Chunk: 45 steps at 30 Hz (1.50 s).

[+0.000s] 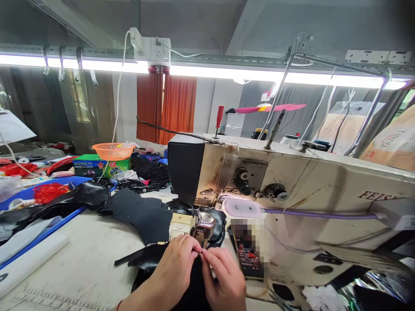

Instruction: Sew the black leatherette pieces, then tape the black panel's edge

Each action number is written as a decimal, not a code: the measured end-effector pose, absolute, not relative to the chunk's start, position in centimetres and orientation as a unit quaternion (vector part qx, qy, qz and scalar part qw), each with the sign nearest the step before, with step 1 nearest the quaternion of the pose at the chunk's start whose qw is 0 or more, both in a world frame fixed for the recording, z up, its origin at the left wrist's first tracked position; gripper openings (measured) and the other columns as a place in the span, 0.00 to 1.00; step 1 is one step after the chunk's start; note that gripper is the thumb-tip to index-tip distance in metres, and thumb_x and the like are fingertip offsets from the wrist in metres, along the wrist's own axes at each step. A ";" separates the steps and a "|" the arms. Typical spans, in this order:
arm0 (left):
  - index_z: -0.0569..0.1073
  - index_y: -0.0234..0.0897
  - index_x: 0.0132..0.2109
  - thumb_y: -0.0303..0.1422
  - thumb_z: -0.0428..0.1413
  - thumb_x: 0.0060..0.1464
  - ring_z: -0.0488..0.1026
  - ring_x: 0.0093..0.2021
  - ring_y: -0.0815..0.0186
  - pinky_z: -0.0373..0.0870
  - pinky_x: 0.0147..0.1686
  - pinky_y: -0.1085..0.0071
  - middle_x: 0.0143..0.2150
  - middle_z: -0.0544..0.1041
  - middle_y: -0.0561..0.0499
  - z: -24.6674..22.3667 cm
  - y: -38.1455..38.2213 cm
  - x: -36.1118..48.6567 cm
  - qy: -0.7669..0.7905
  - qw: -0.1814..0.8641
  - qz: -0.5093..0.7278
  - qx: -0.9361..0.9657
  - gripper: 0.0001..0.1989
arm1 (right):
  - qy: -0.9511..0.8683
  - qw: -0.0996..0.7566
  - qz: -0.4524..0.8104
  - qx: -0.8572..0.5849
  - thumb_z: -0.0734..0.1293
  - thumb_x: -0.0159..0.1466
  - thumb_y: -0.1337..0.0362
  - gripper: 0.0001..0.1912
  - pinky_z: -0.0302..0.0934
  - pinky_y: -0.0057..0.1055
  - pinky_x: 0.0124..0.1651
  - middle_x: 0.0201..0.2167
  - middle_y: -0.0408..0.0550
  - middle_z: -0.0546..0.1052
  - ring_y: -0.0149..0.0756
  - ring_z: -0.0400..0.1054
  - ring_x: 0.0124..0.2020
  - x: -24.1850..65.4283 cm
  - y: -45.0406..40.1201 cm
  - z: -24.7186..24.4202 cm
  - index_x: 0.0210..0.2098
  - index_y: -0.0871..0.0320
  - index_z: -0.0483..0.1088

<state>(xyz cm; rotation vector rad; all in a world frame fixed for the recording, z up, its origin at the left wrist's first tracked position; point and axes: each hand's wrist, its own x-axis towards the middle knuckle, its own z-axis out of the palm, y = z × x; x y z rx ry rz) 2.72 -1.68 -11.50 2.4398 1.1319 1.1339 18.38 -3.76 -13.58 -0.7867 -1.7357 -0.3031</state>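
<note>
In the head view, my left hand [177, 264] and my right hand [226, 276] meet in front of the sewing machine [324, 185]. Both are closed, thumbs and forefingers pinching the edge of a black leather-like piece [193, 287]. My fingertips almost touch each other; the exact spot they grip is too small to make out. Just beyond them stands the machine's metal post and presser area [205, 222]. Part of the black piece spreads left beneath my left wrist, and its lower part is hidden by my hands.
A phone [248, 255] lies right of my hands. Flat black cut pieces [139, 216] lie to the left, near a blue tray [69, 222] heaped with material. A ruler scale [55, 300] marks the front edge. An orange basket [113, 151] sits on a green box [100, 166].
</note>
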 end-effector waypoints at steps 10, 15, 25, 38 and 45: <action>0.71 0.39 0.40 0.24 0.43 0.62 0.77 0.36 0.56 0.72 0.36 0.61 0.36 0.79 0.48 -12.6 -1.8 3.2 0.412 0.066 0.378 0.826 0.13 | -0.783 0.495 -0.161 -0.340 0.65 0.62 0.78 0.09 0.60 0.27 0.29 0.25 0.48 0.72 0.33 0.63 0.27 18.9 -3.2 -12.9 0.35 0.59 0.71; 0.71 0.38 0.53 0.27 0.44 0.63 0.79 0.39 0.58 0.73 0.40 0.62 0.38 0.81 0.49 -14.0 -1.9 3.3 0.456 0.142 0.415 0.775 0.16 | -0.763 0.539 -0.052 -0.354 0.64 0.63 0.75 0.09 0.57 0.26 0.30 0.24 0.45 0.71 0.31 0.63 0.26 18.5 -2.3 -13.5 0.29 0.57 0.69; 0.79 0.35 0.36 0.39 0.55 0.54 0.76 0.43 0.58 0.67 0.48 0.66 0.38 0.81 0.47 -10.7 0.8 1.3 0.422 0.464 0.381 0.679 0.12 | -0.652 0.520 0.320 -0.451 0.62 0.62 0.59 0.12 0.56 0.22 0.20 0.17 0.38 0.63 0.26 0.58 0.18 17.2 -0.2 -12.5 0.24 0.58 0.64; 0.72 0.36 0.30 0.43 0.55 0.50 0.66 0.36 0.63 0.60 0.39 0.68 0.30 0.72 0.53 -8.7 4.2 2.3 0.413 0.545 0.348 0.642 0.14 | -0.776 0.556 -0.091 -0.284 0.61 0.66 0.77 0.15 0.71 0.30 0.40 0.39 0.58 0.77 0.36 0.73 0.40 19.5 1.6 -13.1 0.49 0.64 0.75; 0.74 0.34 0.32 0.41 0.53 0.50 0.71 0.41 0.56 0.63 0.46 0.63 0.35 0.78 0.48 -8.8 6.5 3.5 0.432 0.513 0.357 0.651 0.14 | -0.813 0.485 -0.215 -0.240 0.62 0.68 0.76 0.12 0.72 0.35 0.40 0.38 0.60 0.79 0.40 0.73 0.40 20.6 3.1 -12.2 0.48 0.70 0.75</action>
